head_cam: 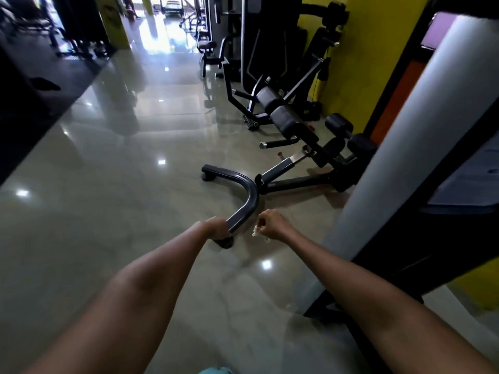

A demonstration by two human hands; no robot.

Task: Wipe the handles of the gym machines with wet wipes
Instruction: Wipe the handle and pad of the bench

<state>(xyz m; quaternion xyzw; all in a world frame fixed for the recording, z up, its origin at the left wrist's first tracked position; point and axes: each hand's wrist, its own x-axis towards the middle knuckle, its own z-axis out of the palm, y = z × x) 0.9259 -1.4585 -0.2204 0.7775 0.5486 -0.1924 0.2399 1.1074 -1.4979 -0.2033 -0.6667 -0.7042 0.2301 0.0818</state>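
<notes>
A curved black bar [244, 190] of a low gym bench sweeps across the floor in the middle of the head view. My left hand [217, 228] grips the near end of this bar, fingers wrapped around it just above its black end cap [225, 242]. My right hand [271, 225] hovers a little to the right of the bar, curled around a crumpled white wet wipe [256, 231] that pokes out under the fingers. The wipe is close to the bar but apart from it.
The bench frame with black padded rollers [286, 117] stretches back right toward a yellow wall [372, 49]. A thick grey machine column [399, 157] stands close on my right. Glossy tiled floor [121, 184] spreads left; more machines line the far corridor.
</notes>
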